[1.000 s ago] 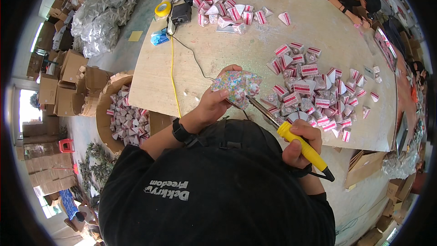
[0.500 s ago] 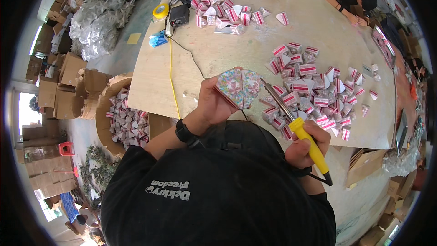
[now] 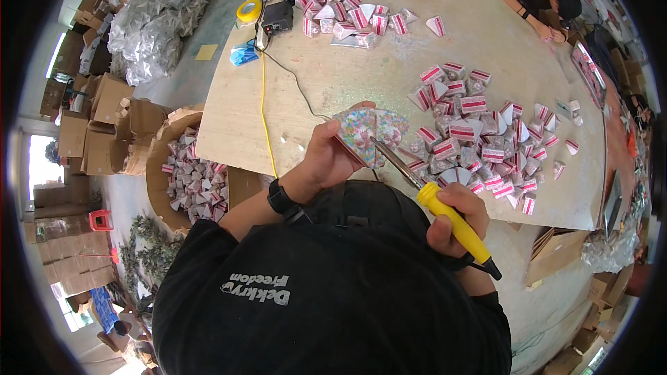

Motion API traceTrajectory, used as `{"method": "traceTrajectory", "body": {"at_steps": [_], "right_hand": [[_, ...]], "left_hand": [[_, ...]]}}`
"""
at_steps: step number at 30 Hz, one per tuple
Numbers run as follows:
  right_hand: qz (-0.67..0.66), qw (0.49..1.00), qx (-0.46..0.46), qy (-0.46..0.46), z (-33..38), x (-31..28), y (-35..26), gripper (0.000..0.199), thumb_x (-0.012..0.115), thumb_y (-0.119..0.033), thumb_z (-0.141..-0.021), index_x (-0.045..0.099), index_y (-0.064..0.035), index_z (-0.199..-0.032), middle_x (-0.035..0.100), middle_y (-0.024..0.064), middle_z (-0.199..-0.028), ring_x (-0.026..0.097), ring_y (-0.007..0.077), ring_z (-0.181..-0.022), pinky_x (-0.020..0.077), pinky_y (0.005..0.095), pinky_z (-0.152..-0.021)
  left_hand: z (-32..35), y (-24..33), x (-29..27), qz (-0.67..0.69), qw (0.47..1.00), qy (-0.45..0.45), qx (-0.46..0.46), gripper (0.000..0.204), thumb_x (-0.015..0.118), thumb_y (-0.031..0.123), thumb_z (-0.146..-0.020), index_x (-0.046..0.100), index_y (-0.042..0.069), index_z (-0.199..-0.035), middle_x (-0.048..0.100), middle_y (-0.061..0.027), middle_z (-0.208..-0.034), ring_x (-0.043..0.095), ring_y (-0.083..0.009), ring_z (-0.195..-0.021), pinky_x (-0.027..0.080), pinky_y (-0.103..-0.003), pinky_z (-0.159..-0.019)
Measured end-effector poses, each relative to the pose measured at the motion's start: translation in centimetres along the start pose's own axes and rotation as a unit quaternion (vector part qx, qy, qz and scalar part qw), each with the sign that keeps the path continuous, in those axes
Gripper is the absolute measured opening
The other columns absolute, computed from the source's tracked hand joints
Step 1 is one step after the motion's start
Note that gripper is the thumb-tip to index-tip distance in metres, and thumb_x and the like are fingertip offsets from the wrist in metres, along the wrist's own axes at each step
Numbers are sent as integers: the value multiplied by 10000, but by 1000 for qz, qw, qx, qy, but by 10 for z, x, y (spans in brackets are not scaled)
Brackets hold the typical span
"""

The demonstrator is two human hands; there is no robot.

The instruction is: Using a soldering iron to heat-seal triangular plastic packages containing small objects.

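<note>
My left hand [image 3: 325,156], with a dark watch on the wrist, grips a pair of toy cake slices [image 3: 354,132] near the table's front edge. Their speckled multicoloured tops face up, side by side with a dark seam between them. In my right hand [image 3: 464,214] is a soldering iron [image 3: 475,243], its yellow handle held in closed fingers. The metal shaft slants up and left, and its tip lies over the seam; whether it touches the surface I cannot tell. Close by on the right lies a heap of wrapped, pink-and-white striped wedges [image 3: 473,105].
More striped wedges [image 3: 342,30] lie at the back, beside a black power box [image 3: 278,17], yellow tape [image 3: 249,10] and a blue packet [image 3: 243,54]. A yellow cord [image 3: 264,107] crosses the table's left side. A carton [image 3: 156,191] of wedges stands left. Another person [image 3: 531,10] sits far right.
My right hand has moved left, bringing the soldering iron's tip from the right edge of the cake slices to above their seam. My left hand stays nearly in place.
</note>
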State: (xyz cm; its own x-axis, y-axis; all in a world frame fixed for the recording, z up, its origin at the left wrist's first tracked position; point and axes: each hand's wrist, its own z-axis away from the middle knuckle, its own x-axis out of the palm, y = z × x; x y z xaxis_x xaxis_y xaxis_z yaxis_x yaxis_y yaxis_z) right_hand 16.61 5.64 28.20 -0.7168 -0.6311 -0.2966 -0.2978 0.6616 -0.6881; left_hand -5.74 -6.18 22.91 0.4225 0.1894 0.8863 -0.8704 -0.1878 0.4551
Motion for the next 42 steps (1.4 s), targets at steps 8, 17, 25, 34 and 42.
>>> {"method": "traceTrajectory", "body": {"at_steps": [8, 17, 25, 34, 42], "right_hand": [[22, 999, 13, 35, 5, 4, 1, 343, 575, -295, -940, 527, 35, -1024, 589, 145, -829, 555, 151, -597, 452, 266, -565], [-61, 990, 79, 98, 13, 4, 2, 310, 694, -256, -860, 612, 10, -996, 638, 146, -828, 617, 259, -677, 501, 322, -627], [-22, 998, 20, 48, 1, 6, 0, 285, 700, -250, -845, 624, -26, -1003, 645, 130, -813, 603, 265, -628, 484, 334, -584], [16, 999, 6, 41, -6, 6, -2, 257, 689, -227, -849, 618, -22, -987, 616, 128, -761, 586, 258, -597, 464, 319, -557], [-75, 986, 73, 128, 3, 9, 1, 288, 661, -218, -864, 586, 20, -1009, 579, 122, -730, 550, 184, -582, 439, 275, -551]], "left_hand": [[-1, 3, 2, -100, 995, 9, 21, 838, 632, 537, -777, 375, 88, -1436, 447, -150, -1428, 472, -334, -1287, 413, -530, -1034], [-3, 4, -5, 30, 999, 24, -16, 748, 518, 557, -834, 410, 110, -1424, 465, -159, -1413, 508, -352, -1243, 466, -580, -928], [-3, 4, -3, 8, 999, 24, -38, 763, 511, 576, -837, 403, 106, -1428, 450, -168, -1432, 484, -361, -1276, 438, -585, -977], [1, 3, -3, -109, 994, -12, 30, 780, 537, 545, -847, 372, 66, -1440, 476, -149, -1401, 484, -336, -1277, 436, -547, -997], [-1, 8, -5, 1, 999, 44, -6, 770, 546, 543, -841, 382, 77, -1432, 482, -146, -1395, 505, -327, -1252, 469, -533, -947]]}}
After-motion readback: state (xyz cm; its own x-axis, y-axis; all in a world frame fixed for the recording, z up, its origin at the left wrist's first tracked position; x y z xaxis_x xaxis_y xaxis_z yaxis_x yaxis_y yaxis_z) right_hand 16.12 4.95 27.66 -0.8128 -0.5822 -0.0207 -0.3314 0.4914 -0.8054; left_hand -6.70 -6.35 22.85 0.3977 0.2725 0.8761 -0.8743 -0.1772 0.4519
